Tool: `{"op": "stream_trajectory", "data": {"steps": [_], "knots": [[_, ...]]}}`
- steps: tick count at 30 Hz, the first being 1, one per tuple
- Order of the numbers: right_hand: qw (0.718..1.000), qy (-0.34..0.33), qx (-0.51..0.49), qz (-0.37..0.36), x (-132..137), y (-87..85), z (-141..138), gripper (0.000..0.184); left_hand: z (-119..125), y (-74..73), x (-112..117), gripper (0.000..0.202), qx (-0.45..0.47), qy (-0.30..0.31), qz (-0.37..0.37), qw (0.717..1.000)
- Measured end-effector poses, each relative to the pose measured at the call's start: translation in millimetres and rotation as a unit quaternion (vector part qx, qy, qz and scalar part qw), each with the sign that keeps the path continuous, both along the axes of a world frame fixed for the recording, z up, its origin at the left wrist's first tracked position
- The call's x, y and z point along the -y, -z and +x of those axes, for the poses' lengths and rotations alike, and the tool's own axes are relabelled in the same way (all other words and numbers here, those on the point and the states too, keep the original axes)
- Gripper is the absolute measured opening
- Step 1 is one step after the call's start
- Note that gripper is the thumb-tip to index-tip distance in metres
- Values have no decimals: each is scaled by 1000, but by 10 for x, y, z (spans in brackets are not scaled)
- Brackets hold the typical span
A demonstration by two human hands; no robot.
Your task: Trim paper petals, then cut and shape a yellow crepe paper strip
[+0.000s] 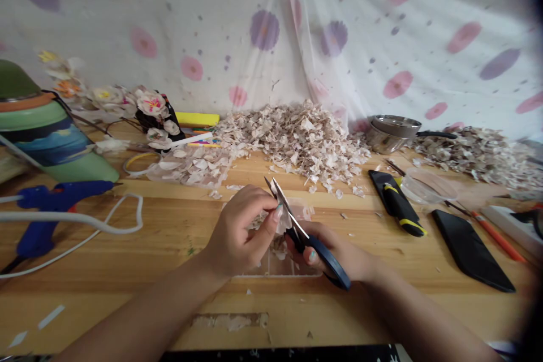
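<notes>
My right hand point(339, 251) grips dark blue-handled scissors point(303, 237), whose blades point up and left and stand apart. My left hand point(244, 229) pinches a small pale husk piece point(282, 220) between thumb and fingers, right against the blades. Both hands hover over a clear shallow plastic tray point(278, 266) holding cut bits, on the wooden table point(178, 249).
A big heap of pale husk scraps point(297, 138) lies behind, another heap point(479, 153) at the right. Blue glue gun point(51, 209) with white cord at left, green jar point(51, 136), paper flowers point(153, 107), metal pan point(390, 130), black-yellow knife point(396, 203), black phone point(470, 249), clear bowl point(428, 186).
</notes>
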State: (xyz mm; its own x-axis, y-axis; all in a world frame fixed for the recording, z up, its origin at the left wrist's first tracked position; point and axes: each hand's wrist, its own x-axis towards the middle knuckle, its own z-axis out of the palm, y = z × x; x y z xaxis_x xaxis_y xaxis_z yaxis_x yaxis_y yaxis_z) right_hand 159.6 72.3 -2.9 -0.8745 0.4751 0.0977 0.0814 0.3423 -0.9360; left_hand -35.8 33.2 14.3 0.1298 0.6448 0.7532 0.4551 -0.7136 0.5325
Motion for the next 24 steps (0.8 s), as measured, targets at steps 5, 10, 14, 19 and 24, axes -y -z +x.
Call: {"op": "stream_trajectory", "data": {"steps": [5, 10, 14, 19, 24], "knots": [[1000, 0, 4, 0, 8, -1, -8, 52, 7, -10, -4, 9, 2, -4, -13, 1000], [1000, 12, 2, -9, 4, -24, -25, 55, 14, -15, -6, 8, 8, 0, -13, 1000], [1000, 14, 3, -20, -10, -54, -14, 56, 3, 11, 17, 8, 60, 15, -58, 996], [999, 9, 12, -42, -33, -115, 27, 56, -45, 110, 27, 12, 178, 62, -169, 967], [998, 13, 18, -53, -48, -145, 44, 57, -53, 162, -5, 10, 275, 112, -235, 926]]}}
